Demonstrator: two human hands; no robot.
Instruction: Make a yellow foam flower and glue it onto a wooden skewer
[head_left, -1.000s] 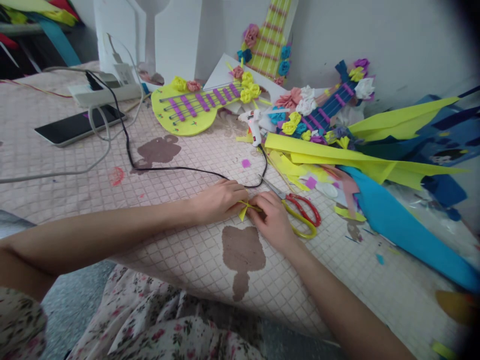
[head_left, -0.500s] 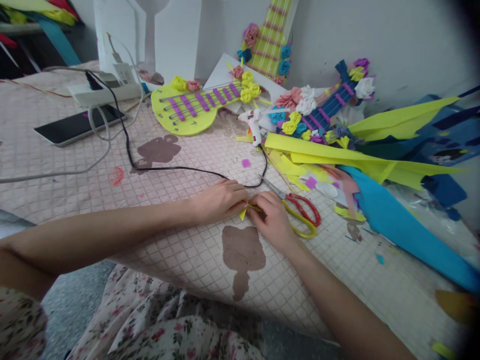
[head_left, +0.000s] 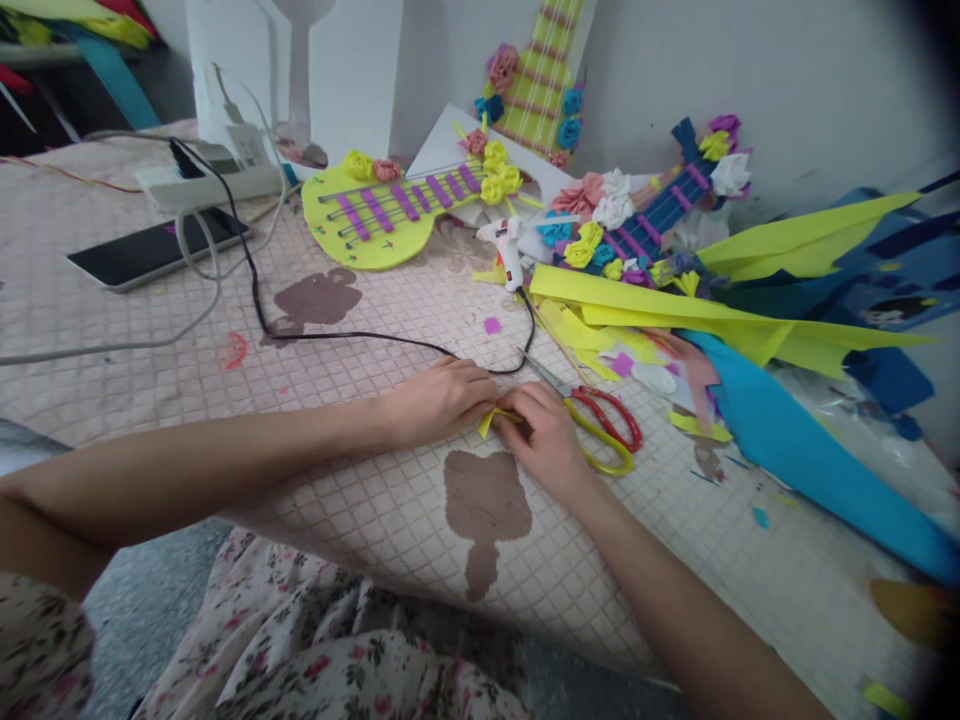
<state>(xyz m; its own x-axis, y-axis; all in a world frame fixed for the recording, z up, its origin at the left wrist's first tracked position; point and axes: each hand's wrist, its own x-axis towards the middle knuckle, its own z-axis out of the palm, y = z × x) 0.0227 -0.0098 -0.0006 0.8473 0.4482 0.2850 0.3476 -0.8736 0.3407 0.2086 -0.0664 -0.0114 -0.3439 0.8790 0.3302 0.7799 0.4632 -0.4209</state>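
Between my two hands is a small strip of yellow crepe paper (head_left: 486,424), mostly covered by the fingers. My left hand (head_left: 448,402) pinches it from the left, fingers closed and knuckles up. From the right, my right hand (head_left: 546,437) grips its other end with curled fingers. Scissors (head_left: 606,425) with red and yellow handles lie just beyond my right hand, their blades pointing away to the upper left. A black cord (head_left: 360,338) runs along the table past my left fingertips to a white glue gun (head_left: 508,250).
A yellow paper guitar (head_left: 375,225) and a blue one (head_left: 660,222) with paper flowers lie at the back. Yellow crepe sheets (head_left: 660,305) and a blue strip (head_left: 810,460) spread at right. A phone (head_left: 157,250) and power strip (head_left: 210,187) sit at left.
Both hands stay almost in place. The fingers shift slightly on the yellow paper, and its visible end has turned a little.
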